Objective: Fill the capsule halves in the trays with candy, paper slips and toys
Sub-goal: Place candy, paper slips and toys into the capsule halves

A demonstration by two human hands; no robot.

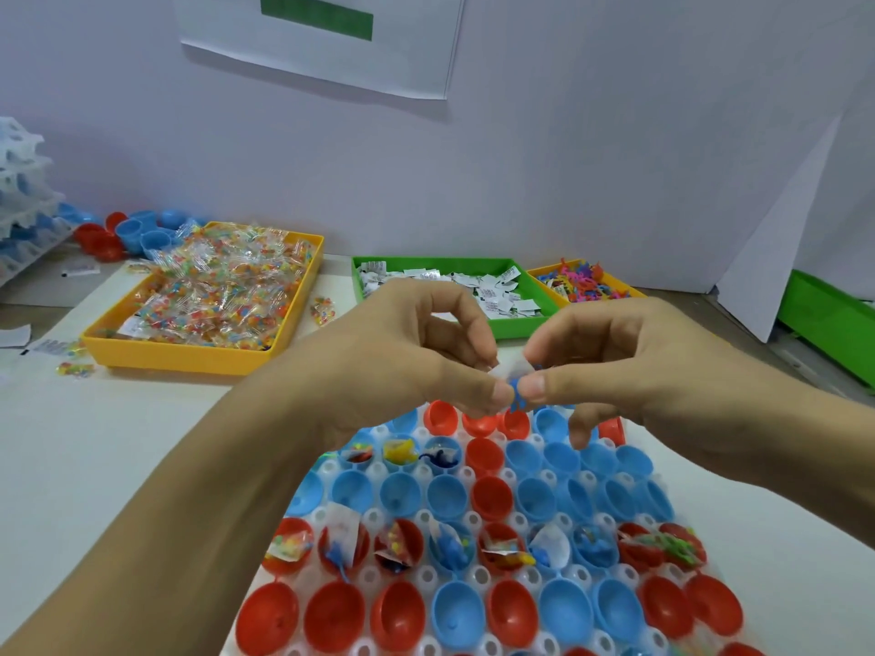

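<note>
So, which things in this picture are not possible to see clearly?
- Head view: the small blue toy and the white paper slip are mostly covered by the fingertips of the left hand and right hand.
- The print on the slips in the green tray is too small to read.
- The nearest capsule halves are cut off by the bottom edge.

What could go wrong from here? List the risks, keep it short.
1. Both hands pinch a small blue toy and a paper slip above the capsule tray; if the fingers slip, either piece may land in an already filled capsule half or between halves.
2. The left hand and right hand hide the tray's far row, so a half there could be skipped.
</note>
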